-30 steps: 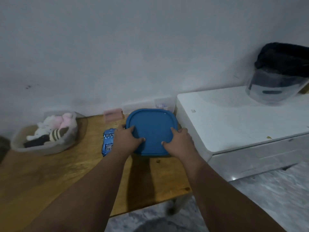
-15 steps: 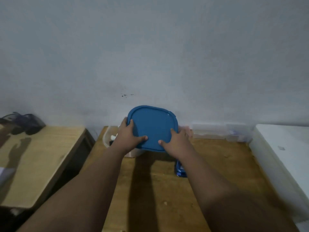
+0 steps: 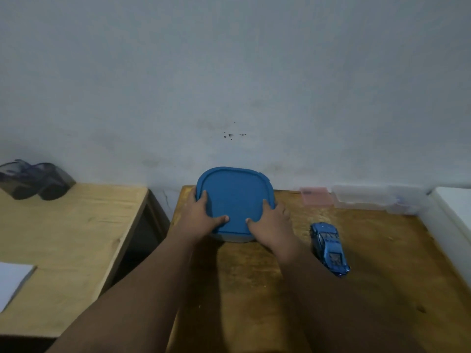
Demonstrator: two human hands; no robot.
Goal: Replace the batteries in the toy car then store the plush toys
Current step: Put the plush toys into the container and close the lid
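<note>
A blue square lid (image 3: pixel 234 197) lies on top of a pale container (image 3: pixel 235 238) at the back of the wooden table (image 3: pixel 369 276). Only the container's front wall shows below the lid, and the plush toys are hidden under it. My left hand (image 3: pixel 201 217) grips the lid's left edge with the thumb on top. My right hand (image 3: pixel 271 222) grips its right edge the same way. The blue toy car (image 3: pixel 328 247) stands on its wheels on the table, to the right of my right wrist.
A pink flat box (image 3: pixel 316 196) and clear plastic boxes (image 3: pixel 377 198) line the wall at the back right. A white cabinet (image 3: pixel 456 205) borders the right. A second lighter table (image 3: pixel 63 238) stands left, with a dark object (image 3: pixel 33 179) and white paper (image 3: pixel 12 278).
Both hands carried the blue lid leftwards from beside the white cabinet to the container and lowered it on top. The plush toys are now covered, and the car is on my right.
</note>
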